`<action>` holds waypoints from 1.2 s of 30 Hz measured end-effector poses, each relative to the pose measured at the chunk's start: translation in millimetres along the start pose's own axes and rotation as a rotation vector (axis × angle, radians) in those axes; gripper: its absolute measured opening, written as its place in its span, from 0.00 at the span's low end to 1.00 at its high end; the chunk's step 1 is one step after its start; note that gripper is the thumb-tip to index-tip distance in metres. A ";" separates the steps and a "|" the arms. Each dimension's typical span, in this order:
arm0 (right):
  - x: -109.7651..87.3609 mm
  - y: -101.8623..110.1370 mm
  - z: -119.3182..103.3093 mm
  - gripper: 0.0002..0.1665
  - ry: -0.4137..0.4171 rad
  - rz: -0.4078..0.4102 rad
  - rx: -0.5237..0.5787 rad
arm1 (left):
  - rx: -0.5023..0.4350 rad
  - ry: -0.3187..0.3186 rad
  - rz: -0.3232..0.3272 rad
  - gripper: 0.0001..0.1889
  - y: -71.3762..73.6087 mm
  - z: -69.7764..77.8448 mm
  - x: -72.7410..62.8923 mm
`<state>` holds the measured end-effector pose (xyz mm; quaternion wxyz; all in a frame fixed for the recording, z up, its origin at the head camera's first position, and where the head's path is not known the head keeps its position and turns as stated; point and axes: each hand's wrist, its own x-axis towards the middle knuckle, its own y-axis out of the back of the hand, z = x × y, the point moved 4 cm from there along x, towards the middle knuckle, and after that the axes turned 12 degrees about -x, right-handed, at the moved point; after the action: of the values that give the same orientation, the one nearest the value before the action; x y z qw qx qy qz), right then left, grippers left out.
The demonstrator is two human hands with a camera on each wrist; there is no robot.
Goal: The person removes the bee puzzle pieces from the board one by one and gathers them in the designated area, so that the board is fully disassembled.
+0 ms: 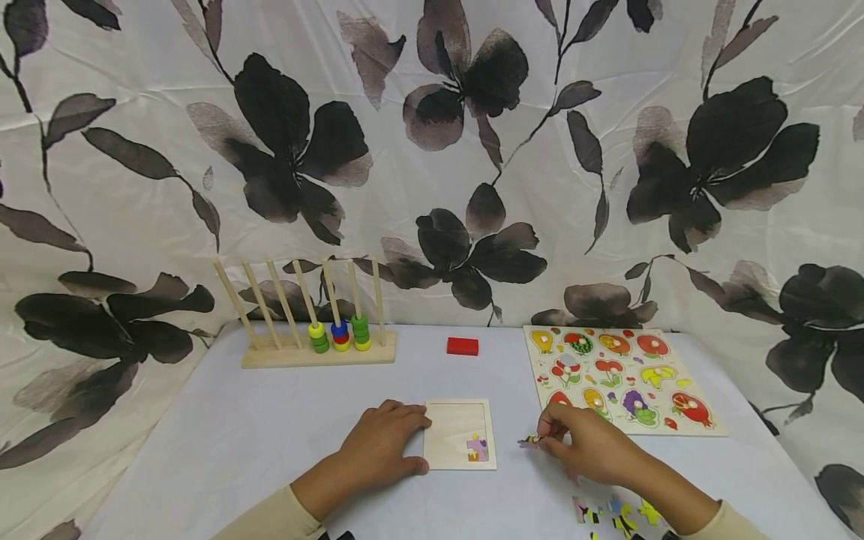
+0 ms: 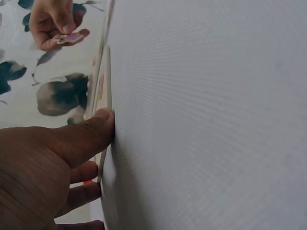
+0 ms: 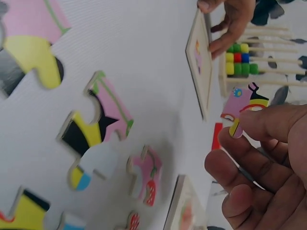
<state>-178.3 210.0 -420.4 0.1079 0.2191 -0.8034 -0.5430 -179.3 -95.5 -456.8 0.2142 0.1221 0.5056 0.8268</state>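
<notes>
My left hand point(image 1: 383, 444) rests at the left edge of a small wooden puzzle tray point(image 1: 445, 435), its thumb and fingertips touching the side. One pink and orange jigsaw piece point(image 1: 478, 448) lies in the tray's lower right corner. To the right of the tray, my right hand point(image 1: 586, 444) pinches another jigsaw piece point(image 3: 242, 105), pink with yellow and black, between thumb and forefinger above the table. Several loose jigsaw pieces point(image 3: 96, 115) in pink, yellow and black are spread on the table beneath the right forearm.
A wooden peg abacus point(image 1: 317, 358) with coloured rings stands at the back left. A red block point(image 1: 462, 346) lies behind the tray. The fruit puzzle board point(image 1: 624, 379) sits at the back right, partly behind my right hand. A floral cloth point(image 1: 466, 165) hangs behind the table.
</notes>
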 end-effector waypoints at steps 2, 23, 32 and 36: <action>-4.9 0.4 3.9 0.09 -0.020 -0.012 0.011 | 0.002 -0.004 0.001 0.31 -0.2 -0.3 -0.2; -45.8 9.4 42.9 0.10 -0.153 -0.054 0.086 | 0.003 -0.006 -0.001 0.31 -1.7 -1.6 0.2; -61.4 14.2 58.9 0.11 -0.232 -0.051 0.081 | 0.003 -0.006 -0.003 0.32 0.0 0.1 -0.6; -66.6 16.7 63.2 0.09 -0.207 -0.057 0.083 | 0.004 -0.003 -0.003 0.32 -0.3 -0.8 -0.7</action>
<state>-149.5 298.7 -425.2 -0.0004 0.1887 -0.8254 -0.5321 -178.9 -96.3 -457.5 0.2160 0.1231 0.5072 0.8252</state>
